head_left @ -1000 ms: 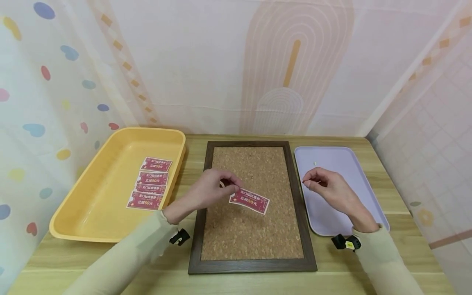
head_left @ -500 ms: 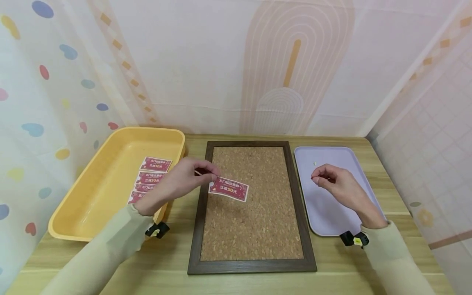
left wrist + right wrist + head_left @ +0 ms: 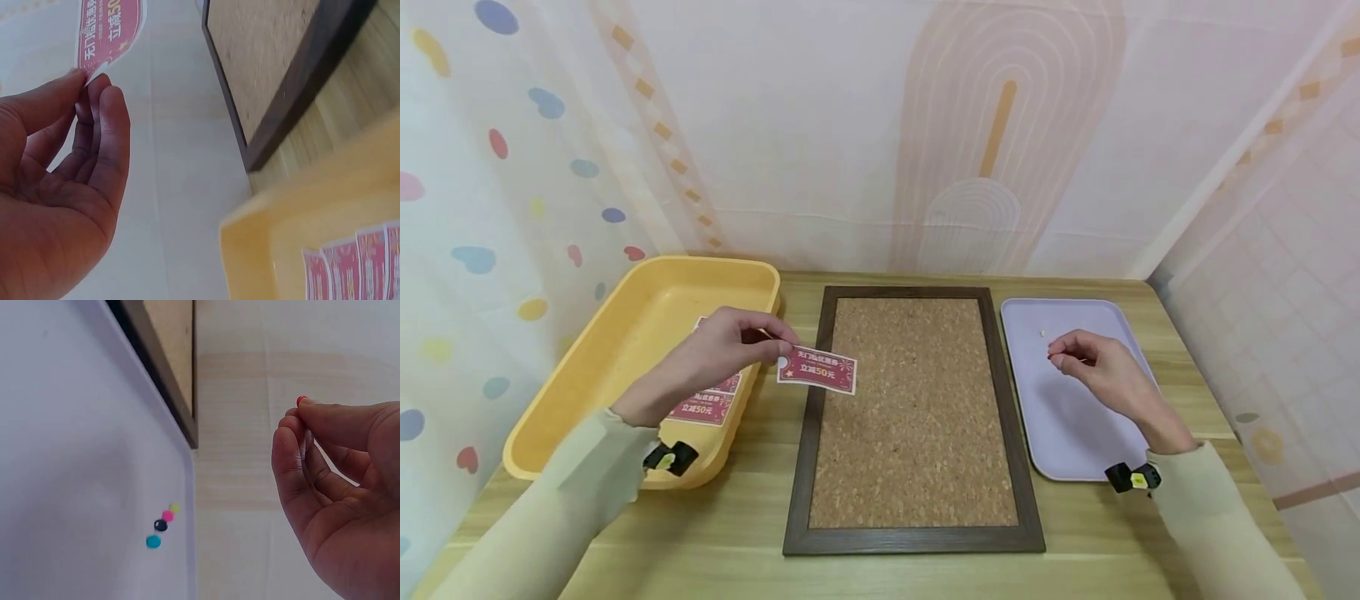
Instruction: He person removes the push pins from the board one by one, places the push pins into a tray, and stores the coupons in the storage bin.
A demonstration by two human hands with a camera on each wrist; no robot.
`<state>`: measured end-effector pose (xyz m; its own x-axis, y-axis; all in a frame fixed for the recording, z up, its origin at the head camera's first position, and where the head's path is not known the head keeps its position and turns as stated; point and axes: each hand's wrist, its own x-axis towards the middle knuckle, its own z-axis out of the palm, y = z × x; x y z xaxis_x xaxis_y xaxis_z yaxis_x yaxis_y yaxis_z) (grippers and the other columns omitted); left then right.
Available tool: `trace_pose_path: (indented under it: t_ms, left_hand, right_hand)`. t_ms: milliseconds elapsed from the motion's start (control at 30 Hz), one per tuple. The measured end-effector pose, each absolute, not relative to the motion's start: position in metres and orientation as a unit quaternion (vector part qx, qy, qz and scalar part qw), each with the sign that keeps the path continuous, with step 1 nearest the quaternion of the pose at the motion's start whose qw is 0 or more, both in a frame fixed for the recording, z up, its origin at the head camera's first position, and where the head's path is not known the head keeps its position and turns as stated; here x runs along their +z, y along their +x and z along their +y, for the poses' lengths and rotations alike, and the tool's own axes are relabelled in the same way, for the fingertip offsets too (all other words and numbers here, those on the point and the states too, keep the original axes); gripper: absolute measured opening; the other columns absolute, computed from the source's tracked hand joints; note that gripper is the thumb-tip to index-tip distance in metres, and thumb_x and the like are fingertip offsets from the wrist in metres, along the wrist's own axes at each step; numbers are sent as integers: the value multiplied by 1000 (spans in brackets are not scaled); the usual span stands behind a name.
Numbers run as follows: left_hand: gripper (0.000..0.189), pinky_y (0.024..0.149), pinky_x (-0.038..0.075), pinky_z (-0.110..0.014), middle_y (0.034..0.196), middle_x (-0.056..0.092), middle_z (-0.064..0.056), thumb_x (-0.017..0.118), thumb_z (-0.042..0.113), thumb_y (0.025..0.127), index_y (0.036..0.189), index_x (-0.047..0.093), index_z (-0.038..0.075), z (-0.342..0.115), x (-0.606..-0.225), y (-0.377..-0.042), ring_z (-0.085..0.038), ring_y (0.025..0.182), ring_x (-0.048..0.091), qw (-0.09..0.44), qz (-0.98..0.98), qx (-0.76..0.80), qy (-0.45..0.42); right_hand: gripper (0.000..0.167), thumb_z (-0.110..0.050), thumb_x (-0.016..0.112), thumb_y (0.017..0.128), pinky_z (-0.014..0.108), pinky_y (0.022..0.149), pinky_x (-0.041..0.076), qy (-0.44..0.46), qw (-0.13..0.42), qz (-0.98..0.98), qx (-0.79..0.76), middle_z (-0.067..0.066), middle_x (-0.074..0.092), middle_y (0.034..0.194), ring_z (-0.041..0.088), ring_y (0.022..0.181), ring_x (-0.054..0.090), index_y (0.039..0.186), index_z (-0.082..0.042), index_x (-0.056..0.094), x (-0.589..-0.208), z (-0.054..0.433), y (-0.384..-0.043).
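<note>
My left hand (image 3: 718, 354) pinches a red paper coupon (image 3: 817, 369) by its left end, between thumb and fingertips. The coupon hangs in the air across the gap between the yellow bin (image 3: 514, 457) and the cork board (image 3: 917, 417), overlapping the board's left frame in the head view. Over the lilac tray (image 3: 1060, 454), my right hand (image 3: 1108, 379) pinches a small red thumbtack (image 3: 301, 400); just its round head shows past the fingertips. Teal (image 3: 153, 541), black and pink (image 3: 167, 515) tacks and a yellow one (image 3: 174, 508) lie on the tray.
Several more red coupons (image 3: 700, 408) lie overlapped in the yellow bin, partly hidden by my left hand and arm. The dark-framed board lies flat mid-table, with bin to its left and tray to its right. A patterned curtain (image 3: 820, 150) closes off the table's back edge.
The left hand has carried the coupon leftward from over the cork board toward the yellow bin. My right hand has shifted slightly right over the tray, still pinching the red thumbtack.
</note>
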<state>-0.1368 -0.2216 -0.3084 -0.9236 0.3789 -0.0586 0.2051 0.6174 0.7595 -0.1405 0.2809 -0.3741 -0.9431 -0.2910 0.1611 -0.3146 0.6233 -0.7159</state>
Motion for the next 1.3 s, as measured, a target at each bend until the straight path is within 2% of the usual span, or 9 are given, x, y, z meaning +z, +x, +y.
trace_pose_path:
  t_ms: [200,367,633,800,967,1100,1300]
  left_hand:
    - [11,72,56,-29,94,74,-5,69,12,101,106,78,10,-247,-306,-137,-22,83,68,106,893,405,164]
    - [11,72,55,-28,94,74,-5,70,13,100,106,78,9,-269,-310,-139,-22,81,67,105,895,403,159]
    - [17,71,56,-26,100,72,-5,67,8,101,113,74,-2,-304,-317,-142,-16,80,64,115,889,423,130]
    - [20,78,57,-25,101,72,-4,68,12,101,114,74,-2,-324,-319,-143,-17,85,66,128,892,421,106]
    - [21,80,55,-23,102,74,0,68,13,102,115,74,-1,-347,-324,-145,-14,89,67,133,893,417,102]
    - [22,82,55,-22,104,74,0,64,12,104,118,72,-3,-366,-330,-147,-15,92,69,149,889,423,93]
    - [25,86,52,-22,109,75,-1,66,18,103,121,73,2,-383,-337,-147,-14,99,66,179,893,407,73]
  right_hand:
    - [5,-2,68,98,19,66,46,165,25,-902,397,16,70,92,6,75,56,102,0,70,-381,290,-143]
    - [5,0,67,98,20,65,46,160,24,-905,393,15,69,90,8,74,55,102,1,70,-384,297,-145]
    - [4,2,68,97,17,66,46,170,39,-905,387,16,68,88,5,75,56,100,2,70,-385,307,-153]
    - [4,3,68,97,16,69,47,174,40,-909,377,19,69,92,4,78,58,101,2,70,-382,311,-159]
    - [5,0,69,97,15,70,47,174,37,-915,363,17,71,94,6,79,59,101,2,71,-379,314,-165]
    - [5,-2,70,98,16,71,47,169,24,-919,354,15,71,96,10,81,60,102,1,72,-378,315,-170]
    - [5,0,68,98,16,71,49,161,-1,-924,347,14,72,96,9,83,61,101,1,72,-386,320,-176]
